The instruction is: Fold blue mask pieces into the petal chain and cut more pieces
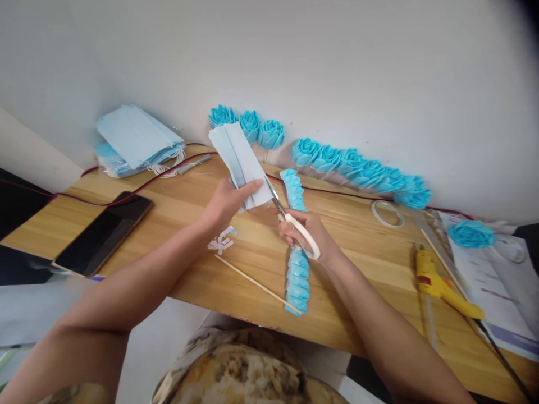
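our left hand pinches the mask above the table, its long axis running far-left from the grip. our right hand grips the scissors, blades meeting the mask's near right edge.

My wooden table, its pale grain lit by soft, even light, stands pushed against a plain white wall. A light-coloured floor shows below the table's near edge, with dark areas at far left.
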A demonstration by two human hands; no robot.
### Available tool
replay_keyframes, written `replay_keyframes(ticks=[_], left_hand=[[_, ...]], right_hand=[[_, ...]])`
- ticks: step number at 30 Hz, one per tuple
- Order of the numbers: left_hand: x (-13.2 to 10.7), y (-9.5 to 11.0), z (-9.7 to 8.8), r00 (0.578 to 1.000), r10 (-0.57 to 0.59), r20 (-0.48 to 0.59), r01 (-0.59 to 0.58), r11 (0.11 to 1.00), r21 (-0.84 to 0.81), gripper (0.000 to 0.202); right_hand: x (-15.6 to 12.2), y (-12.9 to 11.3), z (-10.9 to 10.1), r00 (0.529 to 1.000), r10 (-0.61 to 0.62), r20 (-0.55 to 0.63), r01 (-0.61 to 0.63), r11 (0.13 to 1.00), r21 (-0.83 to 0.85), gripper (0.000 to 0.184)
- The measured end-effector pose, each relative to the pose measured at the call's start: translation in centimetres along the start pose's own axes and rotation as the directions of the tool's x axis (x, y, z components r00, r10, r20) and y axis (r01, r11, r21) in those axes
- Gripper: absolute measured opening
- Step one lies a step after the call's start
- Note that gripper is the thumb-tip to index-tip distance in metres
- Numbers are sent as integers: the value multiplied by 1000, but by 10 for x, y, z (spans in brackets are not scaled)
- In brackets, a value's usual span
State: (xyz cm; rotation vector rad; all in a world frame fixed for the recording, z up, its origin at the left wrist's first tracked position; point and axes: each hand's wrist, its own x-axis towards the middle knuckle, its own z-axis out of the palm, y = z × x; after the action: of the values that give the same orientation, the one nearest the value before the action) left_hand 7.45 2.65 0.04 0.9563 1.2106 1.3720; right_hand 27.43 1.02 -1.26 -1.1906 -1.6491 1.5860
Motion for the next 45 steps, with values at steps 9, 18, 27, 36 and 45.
replay_keyframes(ticks=[9,18,27,36,45], left_hand=[[2,-3,-2,999,13,30,-13,1000,-8,35],[1,-1,-1,1000,-1,24,2,1000,-4,35],[0,0,-2,999,-20,44,20,1000,-14,39],[2,-3,-2,999,-14,43,15,1000,-24,39],[1,-1,-2,999,-22,38,23,999,-29,35]], right_hand=[[1,0,3,998,37,-42,-34,998,56,55],[2,-5,6,996,59,-60,-54,995,86,62],[2,-3,5,999,26,-28,-24,996,80,45],[5,3,4,999,32,-25,-29,995,98,38],[4,1,1,999,45,-22,-45,999,11,39]])
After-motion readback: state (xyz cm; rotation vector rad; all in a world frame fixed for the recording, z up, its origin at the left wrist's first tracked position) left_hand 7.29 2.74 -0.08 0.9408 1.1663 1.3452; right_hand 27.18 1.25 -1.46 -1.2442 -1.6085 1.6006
